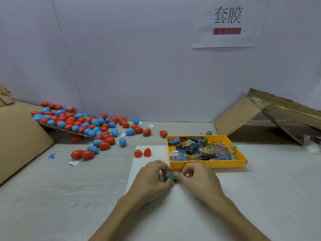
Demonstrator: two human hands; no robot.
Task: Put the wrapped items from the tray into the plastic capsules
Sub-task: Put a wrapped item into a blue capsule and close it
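Observation:
A small wrapped item (169,176) with a dark green printed wrapper sits between both hands, just in front of the yellow tray (206,163). My left hand (152,176) grips it from the left with curled fingers. My right hand (196,178) pinches its right edge with thumb and forefinger. The tray holds several more colourful wrapped items (199,149). An opened red capsule (142,153), its two halves joined by a hinge, lies on the white sheet left of the tray.
A heap of shut red and blue capsules (86,126) spills off a cardboard sheet at the back left. A cardboard box (264,119) lies on its side at the back right. White paper (191,206) covers the table under my hands.

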